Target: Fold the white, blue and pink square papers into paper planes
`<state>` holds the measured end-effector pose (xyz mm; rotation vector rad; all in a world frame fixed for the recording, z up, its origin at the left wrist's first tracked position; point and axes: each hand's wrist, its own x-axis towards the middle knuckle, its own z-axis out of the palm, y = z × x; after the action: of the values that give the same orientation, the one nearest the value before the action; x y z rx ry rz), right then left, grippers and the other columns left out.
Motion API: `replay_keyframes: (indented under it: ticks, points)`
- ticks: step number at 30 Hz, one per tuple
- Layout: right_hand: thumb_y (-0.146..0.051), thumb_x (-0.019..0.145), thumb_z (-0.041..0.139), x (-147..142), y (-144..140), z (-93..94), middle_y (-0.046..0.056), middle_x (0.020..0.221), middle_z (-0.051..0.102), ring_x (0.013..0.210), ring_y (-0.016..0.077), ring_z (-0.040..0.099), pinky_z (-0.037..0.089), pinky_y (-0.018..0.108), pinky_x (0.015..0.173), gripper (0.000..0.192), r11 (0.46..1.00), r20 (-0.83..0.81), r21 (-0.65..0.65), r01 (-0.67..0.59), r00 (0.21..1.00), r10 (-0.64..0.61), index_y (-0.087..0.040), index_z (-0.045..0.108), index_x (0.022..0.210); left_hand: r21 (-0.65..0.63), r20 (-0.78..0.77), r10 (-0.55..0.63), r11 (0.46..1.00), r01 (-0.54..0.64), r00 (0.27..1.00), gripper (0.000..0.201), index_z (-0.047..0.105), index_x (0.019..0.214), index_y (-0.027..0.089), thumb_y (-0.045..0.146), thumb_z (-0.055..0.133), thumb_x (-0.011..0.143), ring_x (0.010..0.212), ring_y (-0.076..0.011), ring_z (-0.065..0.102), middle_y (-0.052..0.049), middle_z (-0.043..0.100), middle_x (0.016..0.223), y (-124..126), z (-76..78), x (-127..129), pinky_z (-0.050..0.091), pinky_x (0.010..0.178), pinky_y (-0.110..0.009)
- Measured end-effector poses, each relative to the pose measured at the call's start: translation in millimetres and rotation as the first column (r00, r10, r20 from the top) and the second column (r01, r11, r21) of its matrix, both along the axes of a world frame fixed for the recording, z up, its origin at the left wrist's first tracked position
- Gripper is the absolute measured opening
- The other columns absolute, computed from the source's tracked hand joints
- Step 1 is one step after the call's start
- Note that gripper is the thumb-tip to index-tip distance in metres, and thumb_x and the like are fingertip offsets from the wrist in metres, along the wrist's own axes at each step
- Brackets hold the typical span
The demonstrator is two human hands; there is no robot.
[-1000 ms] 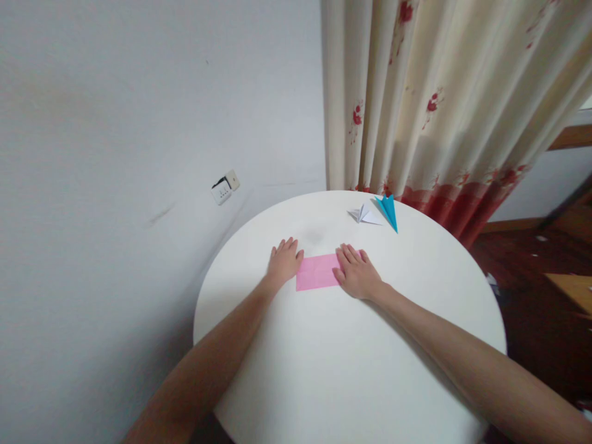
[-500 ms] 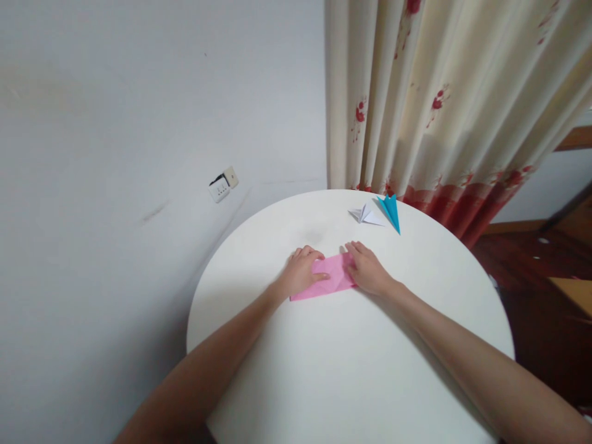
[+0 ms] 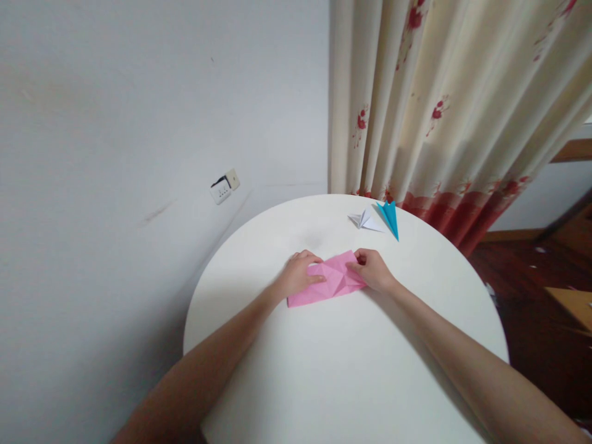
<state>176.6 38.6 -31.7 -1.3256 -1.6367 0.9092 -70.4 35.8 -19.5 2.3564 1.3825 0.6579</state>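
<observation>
A folded sheet of pink paper (image 3: 330, 280), marked with diagonal creases, lies on the white round table (image 3: 342, 370). My left hand (image 3: 298, 273) grips its left part, thumb flat on top and fingers curled along the far edge. At the other end my right hand (image 3: 371, 269) pinches the paper between thumb and bent fingers, and that end is slightly lifted and buckled. The right fingertips are partly hidden.
Beyond my hands, near the far edge, lie a white folded paper piece (image 3: 367, 221) and a blue paper plane (image 3: 390, 219). A wall with a socket (image 3: 221, 192) borders the left; a patterned curtain (image 3: 425, 92) hangs behind.
My right hand has gone from lying stretched over the paper's right end to pinching it. More of that end shows, now raised and bent. My left hand keeps its place.
</observation>
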Motion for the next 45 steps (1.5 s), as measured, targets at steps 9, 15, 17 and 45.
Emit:
replay_keyframes:
  ticks: [9, 15, 17, 45]
  points:
    - [-0.046, 0.065, 0.080, -6, -11, 21.2, 0.004, 0.074, 0.067, 0.061, 0.0148, 0.058, 0.044, 0.026, 0.054, 0.038, 0.978, -0.416, -0.141, -0.153, 0.906, 0.082, -0.016, 0.061, 0.080, -0.470, 0.369, 0.082, 0.876, 0.110, 0.926, 0.035, 0.072, 0.075, 0.013, 0.047, 0.069, 0.077, 0.067, -0.0176, 0.061, -0.005, 0.070, 0.073, -4, 33.5, -11, 0.041, 0.058, -0.025]
    - [-0.044, 0.067, 0.080, 5, -19, 33.4, 0.001, 0.064, 0.062, 0.055, 0.0098, 0.050, 0.038, 0.022, 0.050, 0.036, 0.909, -0.313, -0.224, -0.353, 0.909, 0.276, -0.012, 0.068, 0.078, -0.571, 0.462, 0.189, 0.811, 0.128, 0.867, 0.038, 0.074, 0.077, 0.011, 0.049, 0.074, 0.073, 0.059, -0.0147, 0.058, -0.005, 0.069, 0.069, -11, 42.5, -14, 0.038, 0.054, -0.023]
    - [-0.046, 0.068, 0.078, 6, -20, 36.5, -0.001, 0.059, 0.059, 0.051, 0.0088, 0.046, 0.036, 0.022, 0.048, 0.035, 0.914, -0.302, -0.214, -0.345, 0.913, 0.274, -0.012, 0.068, 0.073, -0.605, 0.489, 0.204, 0.780, 0.161, 0.848, 0.039, 0.073, 0.076, 0.010, 0.049, 0.072, 0.074, 0.055, -0.0140, 0.056, -0.005, 0.068, 0.067, -11, 42.7, -18, 0.037, 0.052, -0.023]
    - [-0.030, 0.070, 0.058, 12, -14, 41.3, 0.007, 0.079, 0.069, 0.066, 0.0155, 0.059, 0.044, 0.026, 0.054, 0.023, 0.967, -0.566, -0.039, -0.251, 0.803, 0.185, -0.016, 0.074, 0.077, -0.481, 0.696, 0.214, 0.847, 0.224, 0.686, 0.033, 0.077, 0.093, 0.012, 0.038, 0.076, 0.073, 0.069, -0.0150, 0.063, -0.010, 0.074, 0.086, -10, 32.2, -8, 0.046, 0.061, -0.024]
